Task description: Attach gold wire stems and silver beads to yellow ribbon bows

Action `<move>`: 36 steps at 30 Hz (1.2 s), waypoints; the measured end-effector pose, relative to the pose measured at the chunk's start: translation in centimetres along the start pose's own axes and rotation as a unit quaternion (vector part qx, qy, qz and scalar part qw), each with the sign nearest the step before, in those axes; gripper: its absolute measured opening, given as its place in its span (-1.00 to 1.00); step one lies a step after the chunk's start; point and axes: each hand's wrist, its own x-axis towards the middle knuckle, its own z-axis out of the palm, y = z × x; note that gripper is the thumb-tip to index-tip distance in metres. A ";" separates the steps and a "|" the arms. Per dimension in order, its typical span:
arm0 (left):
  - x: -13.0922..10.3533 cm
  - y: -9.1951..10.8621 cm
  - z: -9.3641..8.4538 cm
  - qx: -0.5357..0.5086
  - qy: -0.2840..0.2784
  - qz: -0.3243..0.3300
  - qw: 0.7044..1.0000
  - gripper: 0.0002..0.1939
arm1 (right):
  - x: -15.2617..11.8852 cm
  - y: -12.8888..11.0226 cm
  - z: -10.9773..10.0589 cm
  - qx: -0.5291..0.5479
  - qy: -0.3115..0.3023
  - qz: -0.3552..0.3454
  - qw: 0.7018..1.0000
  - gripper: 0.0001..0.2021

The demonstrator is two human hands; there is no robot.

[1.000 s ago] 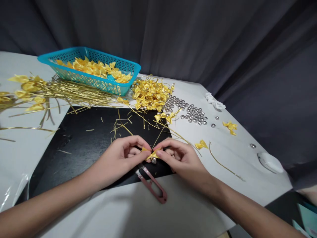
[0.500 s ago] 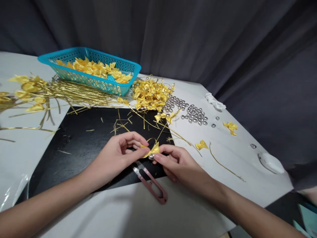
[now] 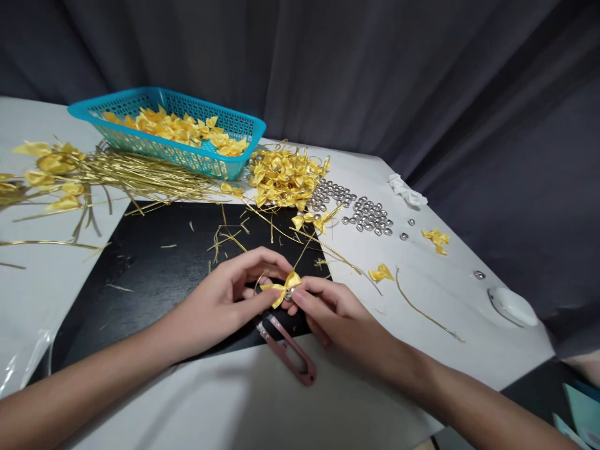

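A yellow satin ribbon bow [image 3: 280, 290] is held up between my two hands, over the near right part of a black board [image 3: 154, 262]. My left hand [image 3: 239, 290] pinches the bow's left side with thumb and fingers. With thumb and fingertips, my right hand [image 3: 335, 306] grips a small silver bell [image 3: 289, 292] against the bow's middle. A thin gold tie runs from the bow, partly hidden by my fingers. Just below my hands, pink-handled thread snips [image 3: 293, 356] lie across the board's near edge.
Behind the board stands a blue basket [image 3: 164, 144] of yellow bows. Beside it are a bundle of gold ties [image 3: 145, 175], a heap of tied bows [image 3: 285, 178] and silver bells [image 3: 370, 215]. A white computer mouse [image 3: 513, 306] and crumpled white tissue [image 3: 407, 190] lie right.
The bow has turned and tilted between my hands, showing more of its left loop. My left fingers have shifted over its top. The silver bell has moved slightly right and up.
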 end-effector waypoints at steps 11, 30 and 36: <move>0.0 -0.1 -0.2 0.024 -0.012 -0.084 0.996 -0.73 | 0.2 0.2 -0.4 -0.054 -0.006 -0.002 0.999 -0.66; -0.3 -0.3 -0.4 -0.010 -0.021 -0.079 0.997 -0.76 | -0.1 -0.4 -1.1 -0.190 -0.006 -0.058 0.980 -0.70; -0.2 -0.4 -0.4 -0.013 -0.020 -0.072 0.997 -0.74 | -0.1 -0.1 -1.2 -0.191 -0.024 -0.067 0.979 -0.70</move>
